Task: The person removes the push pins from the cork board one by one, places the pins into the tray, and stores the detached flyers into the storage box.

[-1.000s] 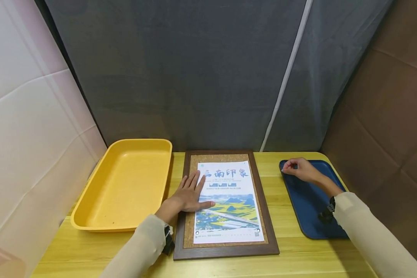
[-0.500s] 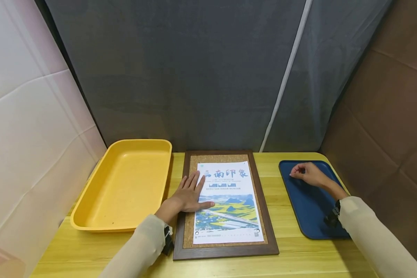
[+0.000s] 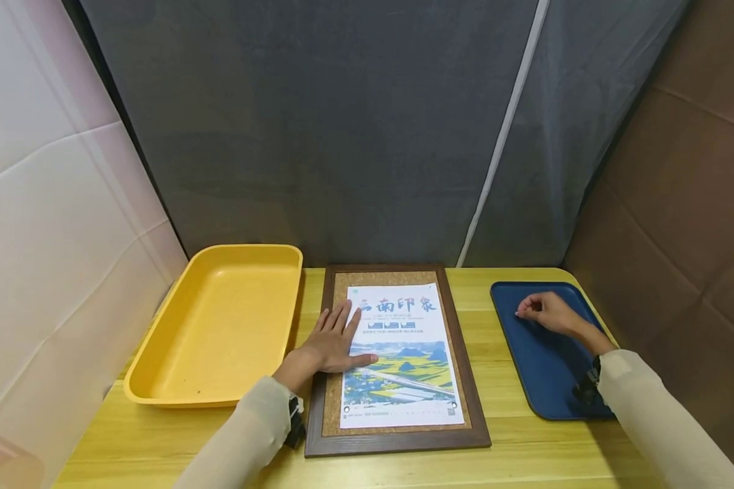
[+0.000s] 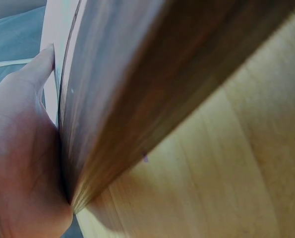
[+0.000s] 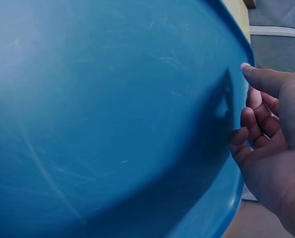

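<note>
A poster [image 3: 397, 384] with blue lettering and a landscape picture lies on a cork board [image 3: 379, 278] in a dark brown wooden frame [image 3: 397, 444]. Small round clear fasteners show at its lower corners. My left hand [image 3: 333, 343], fingers spread, rests flat on the poster's left side and the frame; the left wrist view shows the palm's edge against the frame [image 4: 107, 89]. Above the blue tray [image 3: 541, 387] hangs my right hand [image 3: 547, 312], fingers curled, thumb and index tips close together. Whether something tiny sits between them is unclear; in the right wrist view the thumb tip looks whitish.
An upright-rimmed yellow tray [image 3: 220, 326] stands left of the framed board on the wooden table [image 3: 544, 448]. A grey curtain [image 3: 318, 136] closes off the back. White sheeting [image 3: 67, 224] hangs at the left, brown sheeting [image 3: 685, 204] at the right.
My right hand has shifted right and slightly nearer, from the blue tray's far left corner to over its inner area. The left hand, poster and framed board look unmoved.
</note>
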A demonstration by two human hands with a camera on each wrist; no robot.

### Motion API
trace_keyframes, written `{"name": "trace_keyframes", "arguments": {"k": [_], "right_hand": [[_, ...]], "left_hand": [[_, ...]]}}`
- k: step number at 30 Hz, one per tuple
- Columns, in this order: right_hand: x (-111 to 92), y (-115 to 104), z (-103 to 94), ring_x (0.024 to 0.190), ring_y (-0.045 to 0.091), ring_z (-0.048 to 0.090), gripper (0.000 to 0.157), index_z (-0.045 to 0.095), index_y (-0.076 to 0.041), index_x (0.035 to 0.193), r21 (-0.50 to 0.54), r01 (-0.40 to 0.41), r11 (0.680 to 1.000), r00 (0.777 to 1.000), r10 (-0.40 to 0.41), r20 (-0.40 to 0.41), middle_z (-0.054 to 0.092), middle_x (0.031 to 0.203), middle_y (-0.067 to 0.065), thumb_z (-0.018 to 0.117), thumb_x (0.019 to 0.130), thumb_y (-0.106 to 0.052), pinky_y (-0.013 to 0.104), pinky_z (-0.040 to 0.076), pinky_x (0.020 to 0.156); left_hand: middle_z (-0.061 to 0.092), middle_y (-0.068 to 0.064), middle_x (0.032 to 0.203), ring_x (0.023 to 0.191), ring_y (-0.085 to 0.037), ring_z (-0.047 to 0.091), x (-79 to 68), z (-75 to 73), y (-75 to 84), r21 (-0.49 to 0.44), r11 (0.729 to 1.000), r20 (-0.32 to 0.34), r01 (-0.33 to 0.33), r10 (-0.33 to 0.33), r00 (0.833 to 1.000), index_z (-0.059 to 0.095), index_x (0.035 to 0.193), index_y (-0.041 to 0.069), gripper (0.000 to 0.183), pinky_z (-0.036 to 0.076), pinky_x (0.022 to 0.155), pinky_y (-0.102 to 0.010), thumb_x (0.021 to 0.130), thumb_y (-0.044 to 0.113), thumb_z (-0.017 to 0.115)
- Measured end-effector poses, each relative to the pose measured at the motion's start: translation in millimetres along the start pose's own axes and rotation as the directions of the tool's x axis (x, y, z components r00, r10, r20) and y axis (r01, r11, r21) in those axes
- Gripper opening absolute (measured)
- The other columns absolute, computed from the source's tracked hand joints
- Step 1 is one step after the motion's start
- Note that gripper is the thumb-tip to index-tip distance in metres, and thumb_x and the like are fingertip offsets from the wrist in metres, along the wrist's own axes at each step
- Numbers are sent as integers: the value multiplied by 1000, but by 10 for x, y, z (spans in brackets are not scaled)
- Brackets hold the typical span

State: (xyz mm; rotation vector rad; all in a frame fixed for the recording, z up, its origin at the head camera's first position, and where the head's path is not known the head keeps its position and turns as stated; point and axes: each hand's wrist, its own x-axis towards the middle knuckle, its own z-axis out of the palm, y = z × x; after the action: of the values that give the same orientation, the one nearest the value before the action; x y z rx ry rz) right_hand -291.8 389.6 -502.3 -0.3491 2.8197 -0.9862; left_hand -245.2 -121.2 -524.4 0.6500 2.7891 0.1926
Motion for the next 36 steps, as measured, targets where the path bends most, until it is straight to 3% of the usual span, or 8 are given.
{"name": "trace_keyframes", "arguments": {"k": [17,27,36], "right_hand": [[-5,11,22,76,17,55,9,73,-1,93,0,9,1000,1000,-9,2,65,83,3,71,100,-6,25,45,67],[-27,14,50,76,17,55,8,74,-2,93,-15,-5,1000,1000,5,-8,65,84,3,72,100,-7,25,44,67],[9,-61,72,80,17,61,8,75,-3,96,0,28,1000,999,-28,-35,71,89,5,70,101,-6,24,50,70]], "left_hand": [[-14,-14,176,164,-35,-12,-9,-64,22,1,1000,7,5,-5,1000,-2,171,12,117,-7,130,-56,92,85,44],[-15,-14,177,164,-35,-12,-13,-26,22,8,1000,13,7,-7,1000,-3,171,13,117,-6,130,-56,92,86,43],[-15,-16,177,163,-36,-12,-32,-47,34,22,1000,21,2,-2,1000,-3,171,11,119,-9,130,-56,91,89,39]]}}
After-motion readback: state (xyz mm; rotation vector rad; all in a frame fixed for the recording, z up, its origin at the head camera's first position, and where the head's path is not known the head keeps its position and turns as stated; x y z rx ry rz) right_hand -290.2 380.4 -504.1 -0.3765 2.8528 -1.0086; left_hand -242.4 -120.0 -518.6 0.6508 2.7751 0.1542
